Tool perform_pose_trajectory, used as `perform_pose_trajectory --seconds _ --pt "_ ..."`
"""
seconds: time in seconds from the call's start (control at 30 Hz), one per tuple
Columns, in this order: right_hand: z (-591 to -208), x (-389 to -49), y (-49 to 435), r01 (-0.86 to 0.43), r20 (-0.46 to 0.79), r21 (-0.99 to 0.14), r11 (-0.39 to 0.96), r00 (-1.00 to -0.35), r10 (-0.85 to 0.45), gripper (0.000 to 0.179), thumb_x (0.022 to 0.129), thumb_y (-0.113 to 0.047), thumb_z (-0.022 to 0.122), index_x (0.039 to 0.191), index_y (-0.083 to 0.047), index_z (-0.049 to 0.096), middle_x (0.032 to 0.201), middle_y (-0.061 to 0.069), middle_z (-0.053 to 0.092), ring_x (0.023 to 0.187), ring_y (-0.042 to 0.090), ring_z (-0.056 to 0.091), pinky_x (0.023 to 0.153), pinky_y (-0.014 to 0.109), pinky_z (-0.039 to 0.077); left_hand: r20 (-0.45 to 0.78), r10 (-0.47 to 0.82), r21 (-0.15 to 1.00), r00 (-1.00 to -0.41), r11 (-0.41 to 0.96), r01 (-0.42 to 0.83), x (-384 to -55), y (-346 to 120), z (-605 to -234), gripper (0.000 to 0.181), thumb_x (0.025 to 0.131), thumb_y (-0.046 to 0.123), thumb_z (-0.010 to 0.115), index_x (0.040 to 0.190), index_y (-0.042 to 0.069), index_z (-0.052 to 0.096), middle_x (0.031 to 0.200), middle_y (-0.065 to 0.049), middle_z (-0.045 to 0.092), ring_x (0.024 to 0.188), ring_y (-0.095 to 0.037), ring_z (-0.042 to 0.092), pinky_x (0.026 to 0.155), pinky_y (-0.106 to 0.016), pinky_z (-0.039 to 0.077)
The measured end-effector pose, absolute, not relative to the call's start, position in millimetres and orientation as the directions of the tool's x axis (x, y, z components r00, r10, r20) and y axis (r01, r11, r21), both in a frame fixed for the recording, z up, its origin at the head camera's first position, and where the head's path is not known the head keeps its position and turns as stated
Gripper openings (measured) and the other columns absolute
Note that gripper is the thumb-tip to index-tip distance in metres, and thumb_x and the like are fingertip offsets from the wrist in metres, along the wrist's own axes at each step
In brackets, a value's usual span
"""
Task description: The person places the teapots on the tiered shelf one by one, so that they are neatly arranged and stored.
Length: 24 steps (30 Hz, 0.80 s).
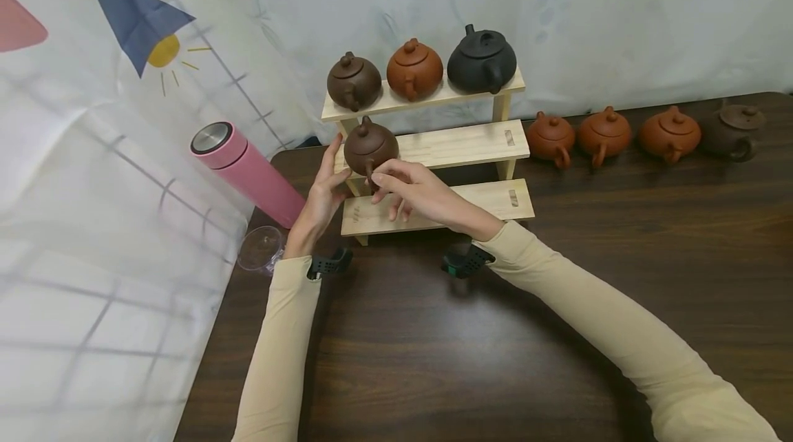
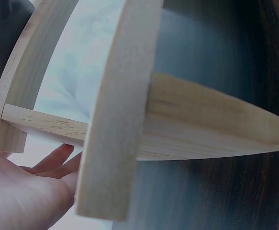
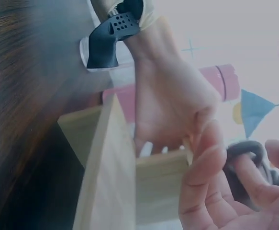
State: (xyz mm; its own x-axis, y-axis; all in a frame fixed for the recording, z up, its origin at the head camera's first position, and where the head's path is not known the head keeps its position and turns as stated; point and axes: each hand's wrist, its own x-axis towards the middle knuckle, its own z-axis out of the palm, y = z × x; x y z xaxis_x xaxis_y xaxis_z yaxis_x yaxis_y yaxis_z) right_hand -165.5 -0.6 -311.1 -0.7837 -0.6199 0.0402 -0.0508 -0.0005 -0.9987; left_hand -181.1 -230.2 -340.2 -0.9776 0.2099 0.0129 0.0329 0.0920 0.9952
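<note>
Fingers of the right hand [image 1: 418, 194] grip the handle of a dark brown teapot [image 1: 372, 146], one hooked through the loop; the left hand [image 1: 322, 197] lies loosely straight-fingered at the left end of the wooden stand [image 1: 458, 144] (whether it presses, I cannot tell). The pot is at the middle tier's left end, so this looks like placing; next would call for settling it, then slipping the finger free. Around: a dark wood-grain table [image 1: 434, 359], a pink flask [image 1: 266, 184], printed white cloth [image 1: 297, 22] behind

bottle [image 1: 263, 180] left of stand [image 1: 458, 144], four teapots [image 1: 604, 133] right
</note>
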Motion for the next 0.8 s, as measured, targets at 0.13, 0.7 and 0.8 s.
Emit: perform_pose_trajectory --seconds 0.13,0.7,0.8 --pt "-307.2 -163.5 22.8 -0.062 0.05 -0.998 -0.002 -0.795 -0.605 0.031 0.113 -0.019 0.049 0.137 -0.002 0.058 0.117 0.028 0.068 0.072 0.02 0.067 0.063 0.032 0.054 0.016 0.209 0.997 -0.978 0.068 0.031 -182.2 -228.9 -340.1 0.075 0.105 0.015 0.038 0.17 0.021 0.0 0.174 -0.001 -0.009 0.158 -0.025 0.0 0.119 -0.071 0.009" --pt "-290.0 -153.3 178.5 -0.18 0.165 -0.984 0.005 -0.912 -0.375 0.023 0.11 -0.019 0.056 0.123 -0.002 0.064 0.1 0.013 0.065 0.071 0.021 0.06 0.059 0.03 0.049 0.015 0.208 0.999 -0.978 0.034 0.023 -183.3 -231.3 -342.5 0.074 0.106 0.013 0.035 0.17 0.02 -0.001 0.174 0.002 -0.012 0.158 -0.023 -0.006 0.118 -0.073 0.003" --pt "-296.1 -153.8 209.9 -0.162 0.14 -0.986 0.043 -0.938 -0.317 0.025 0.11 -0.023 0.055 0.125 -0.006 0.065 0.101 0.009 0.065 0.072 0.021 0.06 0.059 0.03 0.048 0.018 0.205 0.999 -0.979 0.036 0.026 -183.3 -231.1 -341.4 0.074 0.106 0.013 0.036 0.17 0.019 0.0 0.175 0.001 -0.011 0.158 -0.024 -0.002 0.118 -0.073 0.005"
